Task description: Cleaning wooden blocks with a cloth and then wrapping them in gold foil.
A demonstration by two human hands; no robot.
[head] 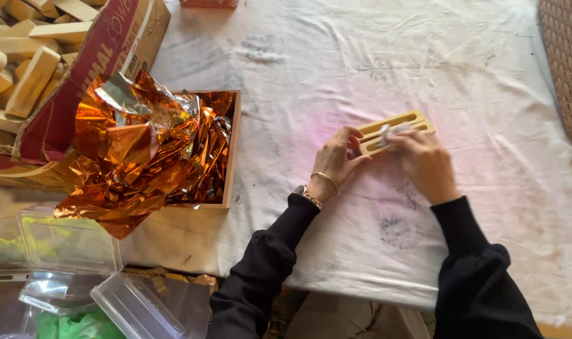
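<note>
A person in black sleeves works at a table covered with a stained, wrinkled white cloth (462, 81). A flat wooden piece with long slots (404, 127) lies on the cloth toward the right half of the table, well in from the near edge, set at a slight angle. The left hand (335, 160) rests on the cloth with its fingertips pressed against the left end of the slotted piece, fingers spread rather than closed, steadying it; a gold bangle (324, 180) and a wristwatch (306, 194) sit on that wrist. The right hand (424, 162) lies over the near side of the piece with its fingers pinched together on a small wad of white cloth (386, 134), which touches the top of the wood. Toward the left side of the table, well apart from the hands, stands a shallow wooden tray (232, 150) filled with crumpled copper-coloured foil (141, 150) that spills over its near-left side. At the far left corner an open cardboard box (119, 44) holds a heap of pale wooden blocks (22, 56). Below the table's near-left corner lie clear plastic containers (72, 245), some with green material inside. A woven brown surface (568, 56) shows past the right edge.
</note>
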